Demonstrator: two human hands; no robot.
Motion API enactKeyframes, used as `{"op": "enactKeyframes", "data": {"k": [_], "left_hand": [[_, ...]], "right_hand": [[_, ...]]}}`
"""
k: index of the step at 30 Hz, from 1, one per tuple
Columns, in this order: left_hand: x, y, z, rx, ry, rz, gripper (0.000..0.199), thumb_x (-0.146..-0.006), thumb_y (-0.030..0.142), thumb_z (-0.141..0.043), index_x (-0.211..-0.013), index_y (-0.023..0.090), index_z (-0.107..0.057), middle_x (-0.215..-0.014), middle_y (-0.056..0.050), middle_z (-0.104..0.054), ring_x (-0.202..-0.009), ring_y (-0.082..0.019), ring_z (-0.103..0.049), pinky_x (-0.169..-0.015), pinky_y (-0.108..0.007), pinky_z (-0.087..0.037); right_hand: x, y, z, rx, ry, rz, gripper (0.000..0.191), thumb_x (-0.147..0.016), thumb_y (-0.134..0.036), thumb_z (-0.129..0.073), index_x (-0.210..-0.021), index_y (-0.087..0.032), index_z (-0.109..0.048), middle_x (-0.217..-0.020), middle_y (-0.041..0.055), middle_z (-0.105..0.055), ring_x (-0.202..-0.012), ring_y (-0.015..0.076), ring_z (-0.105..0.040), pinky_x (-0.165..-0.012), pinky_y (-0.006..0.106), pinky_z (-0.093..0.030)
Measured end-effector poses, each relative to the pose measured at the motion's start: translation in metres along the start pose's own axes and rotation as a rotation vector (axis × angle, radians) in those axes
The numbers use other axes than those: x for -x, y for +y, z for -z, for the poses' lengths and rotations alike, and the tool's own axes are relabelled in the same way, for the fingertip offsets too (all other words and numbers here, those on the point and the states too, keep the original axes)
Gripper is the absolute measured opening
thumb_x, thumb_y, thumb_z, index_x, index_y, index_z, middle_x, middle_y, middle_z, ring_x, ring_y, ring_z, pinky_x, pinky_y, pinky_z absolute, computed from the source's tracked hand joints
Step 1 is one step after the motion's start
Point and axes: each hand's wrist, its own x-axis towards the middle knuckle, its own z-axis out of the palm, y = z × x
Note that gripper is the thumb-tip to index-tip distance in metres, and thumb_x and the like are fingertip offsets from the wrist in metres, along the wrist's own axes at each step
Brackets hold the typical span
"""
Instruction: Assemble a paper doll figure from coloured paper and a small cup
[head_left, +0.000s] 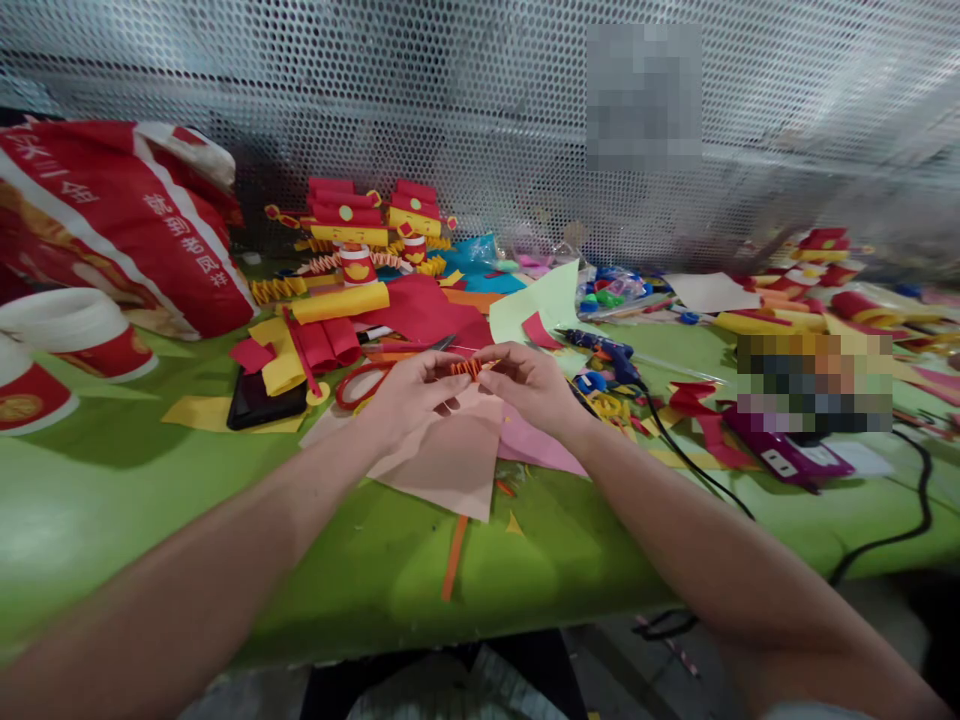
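Between my left hand (421,388) and my right hand (531,388) is a small orange folded paper strip (466,369), pleated like a spring. The fingertips of both hands pinch it, one hand at each end. Beneath them lies a pale pink paper sheet (450,460), with a brighter pink sheet (536,445) under its right side. Scissors with red handles (352,388) rest just left of my left hand, partly covered by it. A dark blue glue gun (600,345) with a black cord lies beyond my right hand.
At the back stand paper figures (356,265) with red and yellow hats. On the left are paper cups (105,340), a red bag (127,220) and a dark phone (262,405) under paper scraps. An orange strip (454,560) lies near the front edge; a purple packet (787,450) is at right.
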Motion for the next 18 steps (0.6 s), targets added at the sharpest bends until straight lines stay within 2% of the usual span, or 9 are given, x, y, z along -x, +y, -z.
{"op": "enactKeyframes", "data": {"k": [3,7,10,13,18], "left_hand": [[-0.0016,-0.0010,0.0013,0.096,-0.009,0.009,0.024,-0.064,0.027,-0.071,-0.084,0.016,-0.063,-0.072,0.000,-0.060,-0.057,-0.009,-0.054,-0.055,-0.024,-0.043],[-0.0025,-0.0006,0.0017,0.229,-0.002,0.050,0.027,-0.060,0.025,-0.075,-0.081,0.014,-0.062,-0.066,0.000,-0.061,-0.054,-0.009,-0.055,-0.057,-0.025,-0.044],[-0.0017,0.0000,0.0016,0.266,-0.045,0.072,0.027,-0.061,0.025,-0.075,-0.083,0.015,-0.062,-0.063,0.001,-0.062,-0.054,-0.009,-0.056,-0.058,-0.025,-0.045],[-0.0010,0.0001,0.0019,0.250,-0.087,0.085,0.026,-0.063,0.023,-0.074,-0.086,0.015,-0.062,-0.064,0.001,-0.063,-0.055,-0.010,-0.058,-0.059,-0.026,-0.046],[-0.0001,0.0005,0.0030,0.288,-0.150,0.105,0.027,-0.064,0.025,-0.074,-0.086,0.016,-0.061,-0.066,0.000,-0.065,-0.055,-0.010,-0.059,-0.059,-0.026,-0.047]], "right_hand": [[-0.0002,-0.0022,0.0007,-0.050,-0.017,0.004,0.037,-0.065,-0.040,-0.068,-0.095,-0.020,-0.059,-0.086,0.0028,-0.065,-0.065,0.0100,-0.057,-0.064,0.027,-0.047],[-0.0009,-0.0050,-0.0003,-0.059,-0.029,-0.036,0.054,-0.057,-0.033,-0.075,-0.106,-0.023,-0.055,-0.110,0.0049,-0.060,-0.074,0.0103,-0.057,-0.070,0.028,-0.048],[-0.0021,-0.0052,-0.0010,-0.061,-0.056,-0.085,0.051,-0.056,-0.030,-0.076,-0.102,-0.022,-0.056,-0.106,0.0044,-0.061,-0.075,0.0109,-0.056,-0.071,0.029,-0.048],[-0.0040,-0.0048,0.0001,-0.115,-0.070,-0.112,0.042,-0.056,-0.028,-0.076,-0.093,-0.021,-0.059,-0.094,0.0022,-0.063,-0.076,0.0115,-0.057,-0.070,0.028,-0.047],[-0.0069,-0.0049,0.0043,-0.221,-0.096,-0.157,0.036,-0.053,-0.031,-0.079,-0.082,-0.019,-0.061,-0.075,-0.0007,-0.063,-0.067,0.0105,-0.056,-0.060,0.025,-0.045]]}}
